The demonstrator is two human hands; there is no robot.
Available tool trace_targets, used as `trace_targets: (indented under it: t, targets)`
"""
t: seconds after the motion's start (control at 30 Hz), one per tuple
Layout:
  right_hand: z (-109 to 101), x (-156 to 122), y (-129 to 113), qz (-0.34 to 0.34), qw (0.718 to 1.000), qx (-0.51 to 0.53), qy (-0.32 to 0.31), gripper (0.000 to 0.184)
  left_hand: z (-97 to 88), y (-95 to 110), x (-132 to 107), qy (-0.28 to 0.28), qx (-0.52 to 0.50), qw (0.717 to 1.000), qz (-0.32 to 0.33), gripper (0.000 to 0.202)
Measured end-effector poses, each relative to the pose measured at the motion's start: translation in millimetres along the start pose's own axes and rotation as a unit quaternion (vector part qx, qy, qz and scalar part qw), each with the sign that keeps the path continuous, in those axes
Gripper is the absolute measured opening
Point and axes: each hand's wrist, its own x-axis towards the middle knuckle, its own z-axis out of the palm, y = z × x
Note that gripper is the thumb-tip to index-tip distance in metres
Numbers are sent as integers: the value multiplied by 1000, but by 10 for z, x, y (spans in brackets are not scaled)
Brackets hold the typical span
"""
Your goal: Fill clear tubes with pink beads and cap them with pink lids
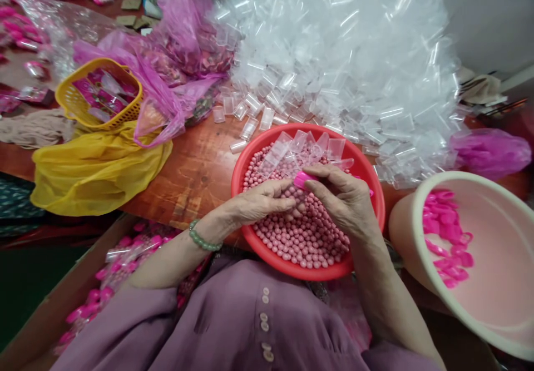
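Observation:
A red bowl [246,159] in front of me holds many small pink round candies [304,237] and several empty clear plastic tubes [300,143]. Both my hands meet above the candies. My left hand [258,201] has its fingers closed round a clear tube that is mostly hidden. My right hand [340,196] pinches a bright pink cap [303,179] at the tube's end. A green bead bracelet [202,240] circles my left wrist.
A big heap of clear tubes [342,54] fills the back of the wooden table [196,171]. A pale basin [492,304] with pink caps [446,237] sits at the right. A yellow basket [75,101], pink and yellow bags lie left. A cardboard box of filled tubes [120,260] sits low left.

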Motion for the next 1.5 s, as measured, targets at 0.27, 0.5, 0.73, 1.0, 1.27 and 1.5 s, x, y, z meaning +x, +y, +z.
trace_targets:
  t: [0.27, 0.5, 0.73, 1.0, 1.27, 1.5]
  targets:
    - [-117, -72, 26, -18, 999, -40, -1, 19, 27, 43, 0, 38, -7, 999, 12, 29]
    - [-330, -29, -73, -21, 992, -96, -79, 18, 5, 45, 14, 41, -11, 999, 10, 34]
    - [-258, 70, -88, -10, 997, -72, -35, 19, -23, 58, -2, 43, -39, 998, 10, 29]
    - [100, 57, -107, 87, 994, 46, 51, 19, -16, 32, -30, 37, -72, 997, 9, 34]
    - [195, 13, -86, 53, 997, 3, 59, 15, -6, -24, -30, 40, -14, 996, 75, 32]
    - [237, -32, -29, 43, 996, 18, 81, 16, -32, -66, -1, 63, 59, 993, 77, 36]
